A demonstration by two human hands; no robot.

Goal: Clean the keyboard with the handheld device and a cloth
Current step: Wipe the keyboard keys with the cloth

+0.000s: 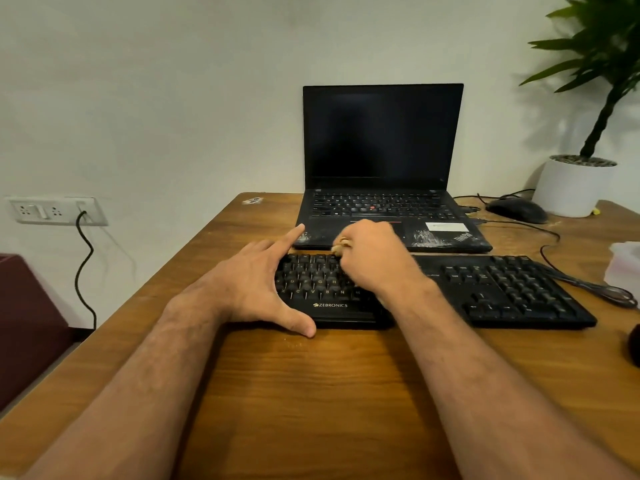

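A black Zebronics keyboard [502, 289] lies across the wooden table [311, 393], in front of a laptop. My left hand [256, 285] rests at the keyboard's left end, with its thumb along the front edge and the index finger stretched straight toward the back corner. My right hand [370, 254] is curled over the keys left of the middle. It grips a small tan tool [341, 245], of which only the tip shows at the fingers, so what kind it is stays unclear. No cloth is visible.
An open black laptop [381, 150] with a dusty palm rest stands just behind the keyboard. A black mouse [517, 209], its cables and a white plant pot [571, 188] are at the back right. A pale translucent box [623, 265] sits at the right edge. A wall socket [55, 211] is at the left.
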